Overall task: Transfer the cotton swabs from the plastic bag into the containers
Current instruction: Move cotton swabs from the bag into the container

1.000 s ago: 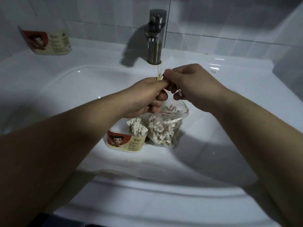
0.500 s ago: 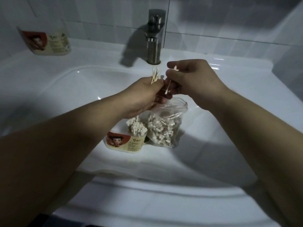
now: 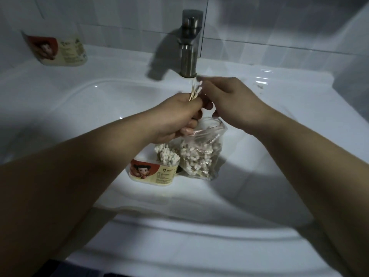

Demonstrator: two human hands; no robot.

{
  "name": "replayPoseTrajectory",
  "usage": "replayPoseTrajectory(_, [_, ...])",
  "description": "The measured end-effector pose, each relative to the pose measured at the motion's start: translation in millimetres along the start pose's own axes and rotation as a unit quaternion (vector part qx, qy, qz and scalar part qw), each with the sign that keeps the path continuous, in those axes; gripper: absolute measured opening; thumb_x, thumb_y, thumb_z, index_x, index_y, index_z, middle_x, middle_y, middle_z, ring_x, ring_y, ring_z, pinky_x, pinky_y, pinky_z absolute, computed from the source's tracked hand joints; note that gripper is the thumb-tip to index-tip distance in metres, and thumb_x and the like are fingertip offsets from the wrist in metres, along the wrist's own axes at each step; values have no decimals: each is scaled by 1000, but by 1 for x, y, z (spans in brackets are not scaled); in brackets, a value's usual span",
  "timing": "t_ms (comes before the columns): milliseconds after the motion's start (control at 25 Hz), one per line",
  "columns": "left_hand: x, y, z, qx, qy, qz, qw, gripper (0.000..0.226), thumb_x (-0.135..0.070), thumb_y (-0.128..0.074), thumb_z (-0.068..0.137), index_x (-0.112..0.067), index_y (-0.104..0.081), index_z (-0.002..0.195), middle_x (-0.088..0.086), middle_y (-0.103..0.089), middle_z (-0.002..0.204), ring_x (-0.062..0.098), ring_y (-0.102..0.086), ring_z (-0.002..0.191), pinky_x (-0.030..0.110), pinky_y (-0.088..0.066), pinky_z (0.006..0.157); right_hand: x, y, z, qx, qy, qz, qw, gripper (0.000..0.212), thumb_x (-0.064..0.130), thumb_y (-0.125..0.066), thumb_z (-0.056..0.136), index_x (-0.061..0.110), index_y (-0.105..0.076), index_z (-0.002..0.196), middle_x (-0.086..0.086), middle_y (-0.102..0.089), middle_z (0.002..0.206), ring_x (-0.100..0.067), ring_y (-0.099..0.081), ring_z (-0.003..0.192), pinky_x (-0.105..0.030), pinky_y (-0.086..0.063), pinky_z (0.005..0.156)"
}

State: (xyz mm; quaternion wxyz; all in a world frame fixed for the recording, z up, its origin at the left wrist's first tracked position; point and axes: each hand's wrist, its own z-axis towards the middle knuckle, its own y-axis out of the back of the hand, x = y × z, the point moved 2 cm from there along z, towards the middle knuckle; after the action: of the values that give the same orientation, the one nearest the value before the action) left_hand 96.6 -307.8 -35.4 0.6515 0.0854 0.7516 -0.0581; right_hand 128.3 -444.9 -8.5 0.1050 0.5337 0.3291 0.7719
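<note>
Midair, left hand (image 3: 175, 116) grips swab bundle (image 3: 194, 92); right hand (image 3: 231, 98) fingers at tips (pinch unclear), above bag (image 3: 201, 154).

We see a white sink (image 3: 60, 108) with a steel tap (image 3: 189, 54) upright at the middle of its back ledge, before a wall of pale tiles (image 3: 119, 21), its shadow (image 3: 165, 54) falling left.
</note>
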Motion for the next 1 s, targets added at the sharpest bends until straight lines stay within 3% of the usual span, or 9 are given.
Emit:
replayPoseTrajectory(80, [0,0,0,-8,-1,9,1000,25,-24,-42,109,-13,-54,89,-5,-33,58,7,-23,48,22,-17,43,4,0,-2,10,28,47,998,40,18,-43,105,35,-62,135,10,-72,114,2,-59,79,-26,-55,78])
replayPoseTrajectory(160, [0,0,1,-8,-4,17,1000,28,-26,-42,109,-13,-52,87,-4,-33,58,8,-23,49,24,-16,46,4,-2,-1,9,38,18,999,39,20,-47,105,29,-63,138,17,-70,117,7,-59,86,-21,-48,84])
replayPoseTrajectory(280, [2,0,1,-7,-4,45,999,29,-26,-37,110,-14,-52,89,-6,-33,56,8,-30,48,24,-22,48,2,-2,-1,9,20,-22,1000,32,30,-53,104,24,-70,130,15,-74,102,4,-64,81,-26,-51,84])
replayPoseTrajectory(400, [3,-1,0,-13,-12,67,998,30,-32,-37,110,-16,-53,92,-8,-36,55,8,-35,47,23,-29,49,3,-1,-3,24,11,-46,999,38,39,-50,103,13,-74,116,-8,-75,98,-24,-67,86,-47,-57,86])
replayPoseTrajectory(600, [-7,15,2,-126,2,-7,992,24,-25,-42,104,-20,-46,82,-8,-31,53,8,-23,42,21,-17,39,4,5,0,-15,-22,-10,1000,20,20,-56,98,22,-76,98,3,-76,85,-13,-74,72,-45,-64,73])
replayPoseTrajectory(720, [-9,19,3,-151,-6,-37,988,31,-31,-43,105,-22,-38,76,-10,-31,49,8,-23,42,21,-17,39,5,3,-7,129,-5,-172,976,18,23,-63,85,24,-80,86,7,-75,76,-6,-70,70,-37,-62,76])
replayPoseTrajectory(840, [-6,15,4,-143,-18,-30,989,38,-44,-38,108,-22,-40,77,-7,-45,56,9,-41,46,22,-31,42,4,-8,-15,264,4,-257,930,17,25,-62,83,13,-73,81,-6,-66,72,-10,-53,64,-38,-50,68])
replayPoseTrajectory(1000, [-5,9,2,-152,-35,-76,985,38,-46,-32,109,-19,-45,86,1,-60,68,14,-62,55,23,-47,45,7,-8,-18,261,-5,-230,937,14,39,-67,85,29,-78,88,11,-73,80,-3,-64,73,-25,-50,69])
